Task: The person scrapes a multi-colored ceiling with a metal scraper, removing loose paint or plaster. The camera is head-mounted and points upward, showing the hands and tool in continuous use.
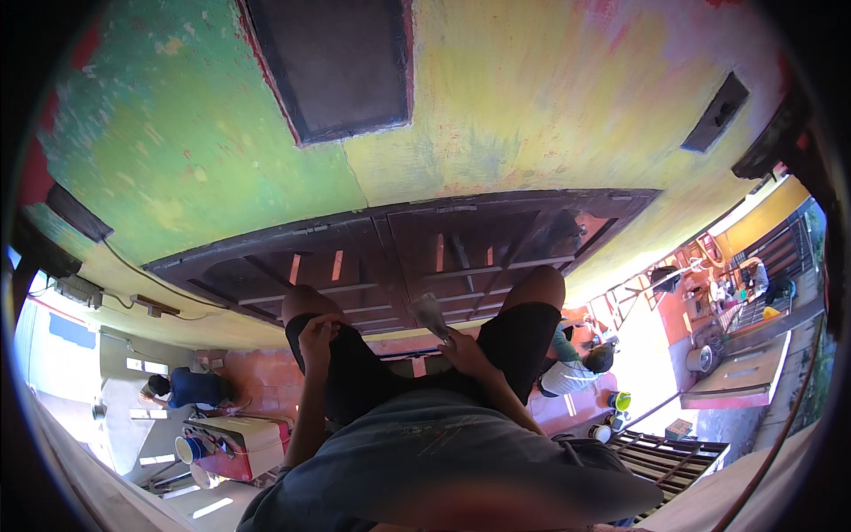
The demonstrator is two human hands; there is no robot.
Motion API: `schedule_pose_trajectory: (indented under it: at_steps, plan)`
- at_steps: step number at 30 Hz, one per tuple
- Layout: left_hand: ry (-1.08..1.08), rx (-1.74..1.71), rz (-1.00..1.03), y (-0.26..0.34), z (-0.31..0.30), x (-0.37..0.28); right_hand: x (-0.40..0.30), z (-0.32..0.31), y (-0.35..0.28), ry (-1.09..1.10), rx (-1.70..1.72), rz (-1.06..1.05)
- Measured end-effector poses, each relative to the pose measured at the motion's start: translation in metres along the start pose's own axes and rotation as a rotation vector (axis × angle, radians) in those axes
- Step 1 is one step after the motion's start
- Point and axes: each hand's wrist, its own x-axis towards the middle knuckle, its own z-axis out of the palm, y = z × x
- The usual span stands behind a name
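Observation:
My left hand (319,332) is at my left thigh, close to the knee, its fingers curled together. Whether anything small is between them cannot be made out. In my right hand (469,356) is a hand tool (431,312) with a broad, pale, blurred end, a scraper or a flat brush. It points up and left, between my knees. Beyond my knees is a dark wooden window frame (385,246) with glass panes and hinges. Above it rises a wall (479,120) with worn green, yellow and pink paint.
A dark rectangular panel (339,66) interrupts the wall. A cable (133,269) runs along the left. Far below, one person (199,387) bends at left and another (578,366) is at right. A red-and-white box-like unit (249,445), buckets (618,400) and a slatted rack (665,462) stand there.

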Motion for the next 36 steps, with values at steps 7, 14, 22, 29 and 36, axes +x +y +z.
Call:
schedule_pose_trajectory:
  at_steps: [7, 14, 22, 29, 36]
  plan:
    - [-0.133, -0.761, -0.458, -0.038, 0.078, 0.047, 0.038, -0.023, -0.046, 0.007, -0.04, -0.236]
    - [-0.833, -0.949, -0.933, -0.055, 0.193, -0.009, 0.051, 0.029, -0.064, 0.406, 0.012, -0.238]
    - [-0.844, -0.584, -0.776, -0.005, 0.145, -0.015, 0.044, 0.016, -0.033, 0.697, 0.153, -0.048]
    - [-0.541, -0.334, -0.651, -0.006, 0.156, -0.012, 0.045, 0.035, -0.046, 0.323, 0.474, 0.124]
    - [-0.622, -0.216, -0.421, -0.023, 0.171, -0.008, 0.026, 0.031, -0.041, -0.03, 0.629, 0.29]
